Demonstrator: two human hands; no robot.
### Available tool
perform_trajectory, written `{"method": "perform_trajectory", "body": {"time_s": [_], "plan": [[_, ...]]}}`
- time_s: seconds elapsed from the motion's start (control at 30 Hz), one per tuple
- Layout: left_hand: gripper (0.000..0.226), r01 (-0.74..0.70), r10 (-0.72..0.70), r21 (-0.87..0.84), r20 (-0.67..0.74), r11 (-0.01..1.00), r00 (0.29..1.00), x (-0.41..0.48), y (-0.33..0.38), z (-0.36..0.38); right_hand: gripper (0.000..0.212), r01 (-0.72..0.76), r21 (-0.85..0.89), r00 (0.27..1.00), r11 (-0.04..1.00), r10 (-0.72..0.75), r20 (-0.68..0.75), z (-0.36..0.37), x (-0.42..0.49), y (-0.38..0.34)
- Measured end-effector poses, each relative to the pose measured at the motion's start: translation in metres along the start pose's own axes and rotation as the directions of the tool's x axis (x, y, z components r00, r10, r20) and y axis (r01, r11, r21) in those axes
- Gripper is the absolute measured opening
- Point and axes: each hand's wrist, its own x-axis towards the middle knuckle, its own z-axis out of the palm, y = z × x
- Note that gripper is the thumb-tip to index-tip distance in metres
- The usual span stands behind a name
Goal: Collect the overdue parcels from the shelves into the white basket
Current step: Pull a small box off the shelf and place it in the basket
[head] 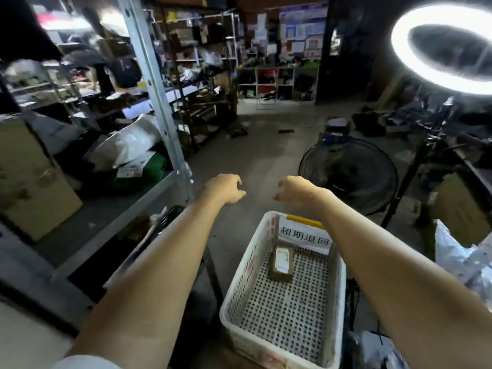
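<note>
Basket [250, 259]: white perforated plastic, matt
Parcel [281, 272]: brown cardboard, paper label
Shelf post [157, 102]: grey metal, smooth
Floor [266, 145]: matt concrete

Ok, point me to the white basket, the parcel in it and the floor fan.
white basket [226, 315], head view, near left rim corner.
parcel [282, 258], head view, its white label.
floor fan [348, 173], head view, grille middle.

A white sign [306, 235] at the far end of the white basket [241, 283] reads "超期退回".

Dim room, glaring ring light [447, 46] upper right, blurred and warped edges
</note>
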Motion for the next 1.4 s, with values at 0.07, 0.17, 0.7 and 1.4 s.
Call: {"method": "perform_trajectory", "body": {"time_s": [0.07,0.17,0.7,1.4], "plan": [[0.046,0.064,-0.063,-0.034,0.019,0.997,0.998,-0.027,-0.007,0.018,0.049,0.040,-0.020,0.998,0.999,-0.039,0.040,0.016,-0.016,-0.001],[0.047,0.152,-0.147,-0.075,0.068,0.986,0.987,-0.071,-0.023,0.037,0.048,0.082,-0.024,0.992,0.996,-0.079,0.094,0.037,-0.039,-0.005],[0.044,0.389,-0.371,-0.171,0.128,0.905,0.920,-0.279,-0.101,0.120,0.054,0.301,-0.087,0.920,0.950,-0.265,0.288,0.136,-0.162,-0.080],[0.046,0.801,-0.828,-0.315,0.073,0.509,0.556,-0.600,-0.178,0.161,0.053,0.801,0.045,0.499,0.597,-0.706,0.502,0.239,-0.346,-0.274]]}}
